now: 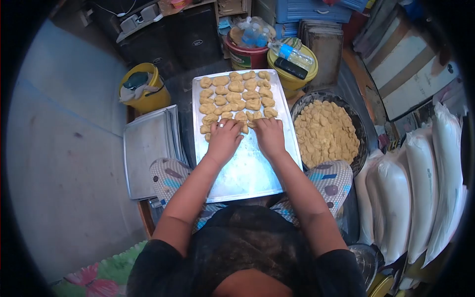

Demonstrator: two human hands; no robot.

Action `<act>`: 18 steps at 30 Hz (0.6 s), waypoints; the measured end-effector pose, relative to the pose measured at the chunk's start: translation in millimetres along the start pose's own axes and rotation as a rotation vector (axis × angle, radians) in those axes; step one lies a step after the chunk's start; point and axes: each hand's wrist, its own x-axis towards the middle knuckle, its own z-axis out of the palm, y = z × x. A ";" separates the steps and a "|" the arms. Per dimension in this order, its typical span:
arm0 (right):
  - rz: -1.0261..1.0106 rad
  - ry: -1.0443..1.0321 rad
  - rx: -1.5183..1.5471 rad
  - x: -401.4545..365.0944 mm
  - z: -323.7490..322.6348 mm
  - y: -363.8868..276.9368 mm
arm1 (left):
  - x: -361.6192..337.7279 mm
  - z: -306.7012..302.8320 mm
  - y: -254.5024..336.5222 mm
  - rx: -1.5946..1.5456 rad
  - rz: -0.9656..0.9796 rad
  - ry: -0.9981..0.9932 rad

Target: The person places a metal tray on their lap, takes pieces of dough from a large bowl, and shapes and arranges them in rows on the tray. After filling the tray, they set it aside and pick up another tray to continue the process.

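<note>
A metal tray (pixel 247 173) lies across my lap, its far half covered with rows of yellowish dough pieces (pixel 237 86). My left hand (pixel 225 139), with a ring on one finger, has its fingers bent over dough at the near edge of the rows. Beside it, my right hand (pixel 270 135) reaches to the same edge, fingertips on a dough piece. Both hands are seen from the back, so what the fingertips hold is partly hidden. To the right of the tray, a wide dark basin (pixel 362 143) holds a heap of dough pieces (pixel 326 131).
Stacked metal trays (pixel 148 153) lean at the left below a yellow bucket (pixel 159 99). Beyond the tray stand a red bucket (pixel 242 60) and a yellow-lidded bucket (pixel 310 74) bearing a bottle (pixel 293 54) and a black phone-like object (pixel 291 68). Filled white sacks (pixel 396 198) stand at right.
</note>
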 end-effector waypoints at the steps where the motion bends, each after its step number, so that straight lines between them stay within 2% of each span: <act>1: -0.002 0.011 -0.004 0.3 1.2 0.4 | 3.0 2.8 -1.1 0.038 -0.021 -0.032; 2: -0.011 0.011 0.000 0.7 2.8 1.2 | 5.1 6.1 -2.3 0.076 -0.042 -0.067; 4: 0.006 0.017 -0.009 2.0 2.7 0.1 | 8.8 9.1 -2.2 0.097 -0.012 0.016; 6: 0.004 0.004 0.003 1.8 2.5 0.4 | 10.3 7.4 -0.9 0.107 -0.071 -0.114; 7: 0.005 -0.009 0.012 2.7 1.9 0.3 | 9.3 3.8 1.2 0.110 -0.071 -0.112; 9: -0.006 0.026 0.013 0.6 -3.7 -3.7 | 2.8 -4.8 7.7 0.001 -0.086 0.038; 10: -0.015 0.054 0.014 -0.5 -7.3 -6.6 | -2.6 -9.0 7.6 0.003 -0.088 0.042; 12: -0.059 0.053 0.055 -0.1 -13.2 -14.0 | -16.9 -19.9 1.3 -0.004 -0.221 0.140; 17: -0.096 0.015 0.133 6.8 -4.5 -28.5 | -31.5 -26.9 -26.5 0.025 -0.399 0.199; 18: -0.091 -0.064 0.074 8.6 0.1 -28.2 | -33.0 -28.5 -31.6 0.031 -0.400 0.205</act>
